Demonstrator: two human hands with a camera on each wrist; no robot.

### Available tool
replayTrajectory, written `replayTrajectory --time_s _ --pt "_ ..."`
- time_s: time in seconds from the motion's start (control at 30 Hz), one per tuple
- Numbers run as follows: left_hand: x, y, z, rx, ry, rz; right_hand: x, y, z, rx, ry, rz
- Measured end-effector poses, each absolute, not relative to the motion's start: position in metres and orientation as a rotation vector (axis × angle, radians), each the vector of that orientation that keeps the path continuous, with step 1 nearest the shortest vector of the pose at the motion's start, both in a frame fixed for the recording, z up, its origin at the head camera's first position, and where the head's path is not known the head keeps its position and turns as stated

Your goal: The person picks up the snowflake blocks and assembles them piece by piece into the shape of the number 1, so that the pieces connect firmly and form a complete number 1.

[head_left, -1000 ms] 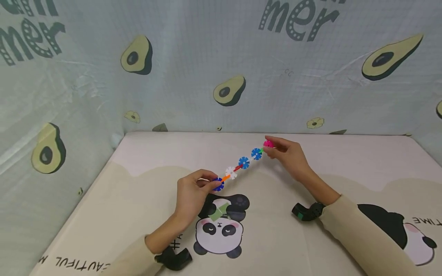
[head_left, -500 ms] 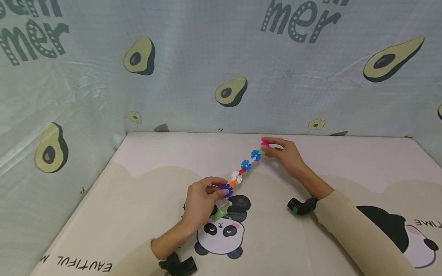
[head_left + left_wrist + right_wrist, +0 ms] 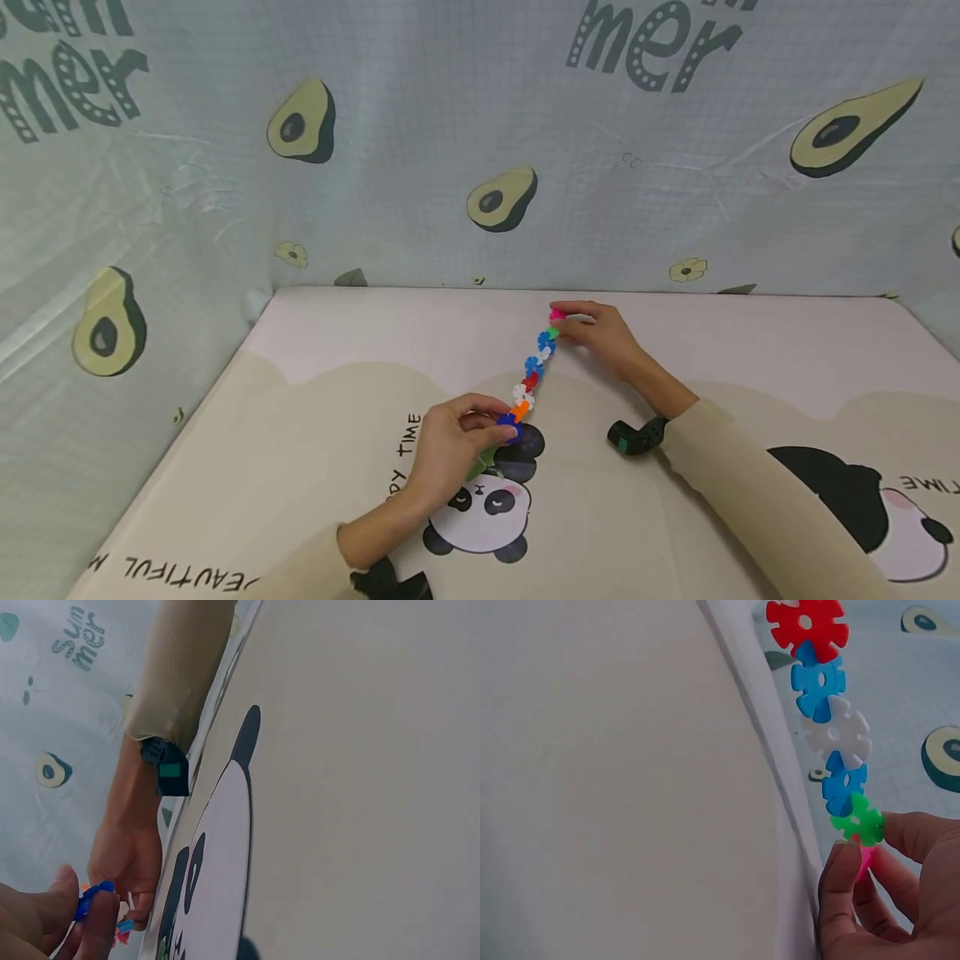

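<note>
A chain of notched plastic snowflake discs (image 3: 533,367) stretches between my two hands above the table. My left hand (image 3: 457,437) pinches the dark blue disc (image 3: 509,427) at the near end between thumb and fingers; that blue disc (image 3: 91,898) also shows in the left wrist view. At the far end, my right hand (image 3: 600,333) pinches the pink disc (image 3: 557,316). In the right wrist view, the green disc (image 3: 859,821) sits right at my fingertips, followed by blue, white, blue and a red disc (image 3: 808,626). Orange and white discs lie nearer my left hand.
The table (image 3: 622,517) has a cover printed with a panda (image 3: 480,517) and lettering. A curtain (image 3: 405,167) with avocado prints hangs behind and at the left. Black wrist devices sit on both sleeves, one device (image 3: 636,437) at the right.
My left hand has moved right and nearer to me, and my right hand a little left. The chain now runs more steeply and its discs appear turned more edge-on.
</note>
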State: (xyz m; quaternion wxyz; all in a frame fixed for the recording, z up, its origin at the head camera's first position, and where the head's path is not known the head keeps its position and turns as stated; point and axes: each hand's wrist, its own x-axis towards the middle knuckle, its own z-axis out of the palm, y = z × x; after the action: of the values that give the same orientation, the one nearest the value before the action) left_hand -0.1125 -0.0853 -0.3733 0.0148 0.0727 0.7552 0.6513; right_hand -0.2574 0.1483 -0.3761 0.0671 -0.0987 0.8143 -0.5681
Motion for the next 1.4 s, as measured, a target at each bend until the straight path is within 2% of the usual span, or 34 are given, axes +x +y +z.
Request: replayTrajectory --time_s 0.5,1.4 --pt "-0.111 -0.07 -0.385 0.204 2.31 2.049 -0.263 0.142 -0.378 -0.369 2.509 -1.62" --pt "-0.114 -0.052 -0.386 0.353 2.43 1.87 -0.269 0.14 -0.377 -0.411 2.47 -1.542"
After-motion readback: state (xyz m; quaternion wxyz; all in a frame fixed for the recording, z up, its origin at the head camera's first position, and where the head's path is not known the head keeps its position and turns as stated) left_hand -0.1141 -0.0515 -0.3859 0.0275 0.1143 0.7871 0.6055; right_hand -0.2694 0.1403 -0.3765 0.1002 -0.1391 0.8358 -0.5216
